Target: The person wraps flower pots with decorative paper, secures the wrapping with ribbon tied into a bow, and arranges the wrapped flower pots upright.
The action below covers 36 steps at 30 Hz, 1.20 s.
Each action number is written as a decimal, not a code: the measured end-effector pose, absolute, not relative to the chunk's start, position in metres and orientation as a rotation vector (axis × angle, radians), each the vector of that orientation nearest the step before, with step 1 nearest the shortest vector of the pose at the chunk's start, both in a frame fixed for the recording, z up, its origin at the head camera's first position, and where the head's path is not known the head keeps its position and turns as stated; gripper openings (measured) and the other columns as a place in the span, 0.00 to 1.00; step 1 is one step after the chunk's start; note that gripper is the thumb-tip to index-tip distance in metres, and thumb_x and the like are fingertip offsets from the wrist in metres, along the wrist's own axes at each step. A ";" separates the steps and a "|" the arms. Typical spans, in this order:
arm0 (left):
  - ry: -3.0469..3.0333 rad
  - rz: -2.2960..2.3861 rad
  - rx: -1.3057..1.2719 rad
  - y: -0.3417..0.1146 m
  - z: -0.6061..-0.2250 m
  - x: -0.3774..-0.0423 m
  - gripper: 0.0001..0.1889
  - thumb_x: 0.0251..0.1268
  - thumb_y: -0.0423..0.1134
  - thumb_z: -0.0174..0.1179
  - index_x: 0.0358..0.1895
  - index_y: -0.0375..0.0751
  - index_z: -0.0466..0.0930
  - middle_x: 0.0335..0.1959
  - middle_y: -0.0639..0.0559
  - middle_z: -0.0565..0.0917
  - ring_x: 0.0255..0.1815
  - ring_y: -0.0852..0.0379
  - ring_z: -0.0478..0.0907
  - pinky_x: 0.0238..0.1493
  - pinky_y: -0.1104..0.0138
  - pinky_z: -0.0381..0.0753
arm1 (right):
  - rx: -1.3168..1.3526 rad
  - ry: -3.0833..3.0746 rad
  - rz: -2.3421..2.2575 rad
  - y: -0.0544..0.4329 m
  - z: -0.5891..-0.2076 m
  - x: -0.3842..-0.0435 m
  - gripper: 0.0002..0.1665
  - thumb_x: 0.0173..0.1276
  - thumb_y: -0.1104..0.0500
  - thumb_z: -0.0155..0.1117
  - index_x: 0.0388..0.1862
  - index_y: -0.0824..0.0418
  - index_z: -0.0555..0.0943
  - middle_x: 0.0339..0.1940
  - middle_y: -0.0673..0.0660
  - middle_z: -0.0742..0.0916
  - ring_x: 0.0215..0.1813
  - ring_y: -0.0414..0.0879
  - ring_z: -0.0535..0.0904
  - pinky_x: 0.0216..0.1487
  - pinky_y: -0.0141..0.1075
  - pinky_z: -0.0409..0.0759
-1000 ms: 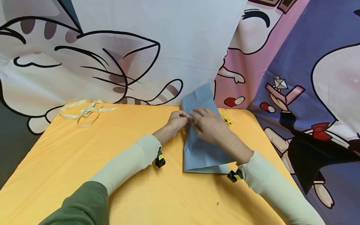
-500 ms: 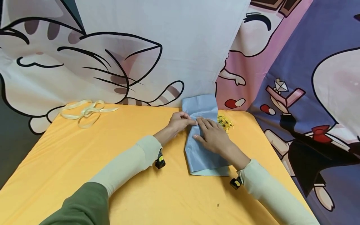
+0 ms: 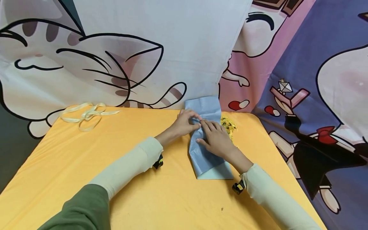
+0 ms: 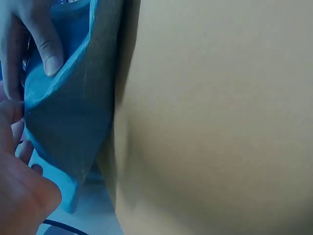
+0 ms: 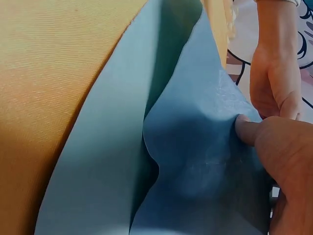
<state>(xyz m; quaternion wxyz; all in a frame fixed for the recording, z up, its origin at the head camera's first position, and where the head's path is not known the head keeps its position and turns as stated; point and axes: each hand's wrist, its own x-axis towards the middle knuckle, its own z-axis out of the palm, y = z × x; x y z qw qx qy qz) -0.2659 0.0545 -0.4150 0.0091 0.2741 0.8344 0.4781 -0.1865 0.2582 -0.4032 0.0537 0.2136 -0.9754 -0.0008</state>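
Observation:
A sheet of blue wrapping paper, folded over and paler on its inner side, lies near the table's back edge. In the head view, my left hand pinches a crease at the paper's left side between thumb and fingers. My right hand rests flat on top of the fold with fingers fairly straight, its fingertips close to the left hand's. Beneath the right hand, in the right wrist view, the loose paper edge stands up from the lower layer. Small yellow flowers show just right of the paper, partly hidden.
A loose cream ribbon lies at the back left of the yellow table. Printed cartoon cloth hangs right behind the table, and more hangs along its right side.
The paper's raised top has come down flatter, and its lower flap has folded back, baring more of the pale layer. The right hand has settled onto the fold; the left fingers have shifted their pinch.

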 end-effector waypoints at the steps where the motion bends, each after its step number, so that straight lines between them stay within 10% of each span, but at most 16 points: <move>1: 2.610 1.447 0.910 0.053 -0.414 -0.267 0.14 0.79 0.39 0.72 0.62 0.44 0.89 0.67 0.47 0.86 0.74 0.44 0.74 0.84 0.46 0.68 | 0.650 -2.960 0.002 0.258 -0.403 -0.187 0.55 0.85 0.34 0.65 0.95 0.61 0.56 0.91 0.63 0.71 0.87 0.66 0.69 0.84 0.69 0.70; 19: 2.663 0.946 1.028 0.041 -0.424 -0.272 0.47 0.71 0.68 0.73 0.86 0.49 0.71 0.86 0.49 0.75 0.89 0.46 0.69 0.92 0.44 0.62 | 0.665 -2.824 -0.010 0.254 -0.420 -0.183 0.60 0.81 0.37 0.73 0.93 0.68 0.56 0.90 0.70 0.70 0.89 0.70 0.66 0.86 0.67 0.69; 36: 2.738 0.628 1.140 0.053 -0.421 -0.271 0.62 0.59 0.64 0.85 0.90 0.43 0.60 0.88 0.45 0.71 0.88 0.39 0.68 0.89 0.40 0.63 | 0.638 -2.557 -0.224 0.253 -0.439 -0.185 0.65 0.66 0.37 0.87 0.87 0.70 0.66 0.82 0.69 0.79 0.80 0.67 0.76 0.75 0.62 0.82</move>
